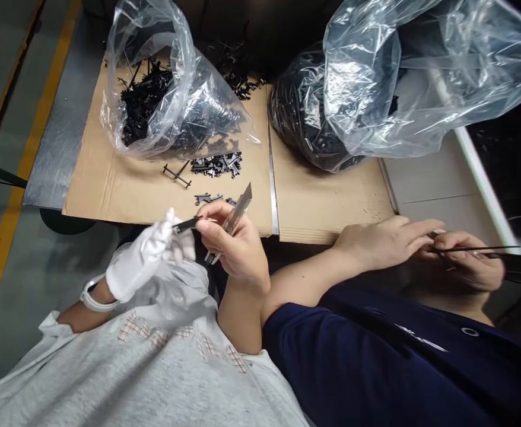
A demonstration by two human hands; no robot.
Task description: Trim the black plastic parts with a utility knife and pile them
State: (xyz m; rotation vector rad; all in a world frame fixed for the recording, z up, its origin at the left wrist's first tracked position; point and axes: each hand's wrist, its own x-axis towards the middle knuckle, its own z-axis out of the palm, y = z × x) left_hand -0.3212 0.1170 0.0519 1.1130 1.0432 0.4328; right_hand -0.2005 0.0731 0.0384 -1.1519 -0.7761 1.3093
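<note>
Gloved left hand [147,255] pinching 1 black part [187,223], right hand [236,240] (bare) apparently gripping a blade [238,212].

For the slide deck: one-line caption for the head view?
Gloved left hand holds a small black part; bare right hand grips a blade.

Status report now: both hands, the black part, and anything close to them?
Left hand, white glove, pinches small black part. Right hand, bare, grips blade at the part. Co-worker's arm close on the right.
</note>
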